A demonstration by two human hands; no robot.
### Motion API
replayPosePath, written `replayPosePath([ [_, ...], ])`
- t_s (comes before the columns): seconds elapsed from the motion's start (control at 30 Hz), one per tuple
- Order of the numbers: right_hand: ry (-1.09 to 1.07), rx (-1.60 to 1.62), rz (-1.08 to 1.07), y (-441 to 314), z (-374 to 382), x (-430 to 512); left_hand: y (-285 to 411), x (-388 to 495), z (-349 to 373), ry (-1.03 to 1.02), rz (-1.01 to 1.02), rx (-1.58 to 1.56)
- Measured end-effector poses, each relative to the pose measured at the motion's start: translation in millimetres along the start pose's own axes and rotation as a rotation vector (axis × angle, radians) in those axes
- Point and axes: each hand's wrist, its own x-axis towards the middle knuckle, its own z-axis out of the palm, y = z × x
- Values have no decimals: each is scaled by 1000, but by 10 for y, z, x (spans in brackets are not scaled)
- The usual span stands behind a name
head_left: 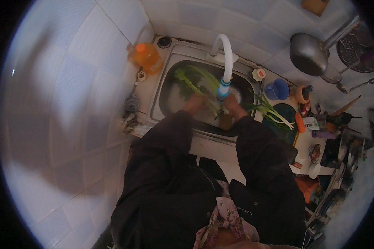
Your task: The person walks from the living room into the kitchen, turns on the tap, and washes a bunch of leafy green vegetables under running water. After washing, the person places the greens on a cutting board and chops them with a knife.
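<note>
Leafy green stalks (187,81), resembling celery, lie across the stainless-steel sink (155,109) in cloudy water. My left hand (195,104) is closed around the stalks, their leaves reaching up and left and their pale ends pointing down and right. Close to those ends is my right hand (232,105), under the blue-and-clear nozzle (223,89) of the white curved faucet (227,53). The nozzle hides part of the right hand's fingers, so its grip does not show. Below the hands, a brownish object (226,121) sits in the sink, too blurred to name.
Right of the sink, green onions (275,115) and a carrot (299,122) rest by a dark green board (283,109). A blue mug (277,89) stands behind. An orange bottle (148,57) occupies the back left corner. Metal ladles (308,54) hang at right.
</note>
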Motion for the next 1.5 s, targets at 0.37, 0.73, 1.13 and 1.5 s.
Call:
replayPosePath([
  [0.37,-242,158,-103,270,-93,185,44,-18,-173,-168,243,256],
  [0.73,-345,343,-11,-21,-114,-45,83,207,28,-67,-215,-77],
  [1.13,-362,676,-11,-59,-34,-102,218,196,207,194,-189,-202],
  [1.5,-369,465,48,-97,-5,-310,59,199,362,106,-226,-479],
])
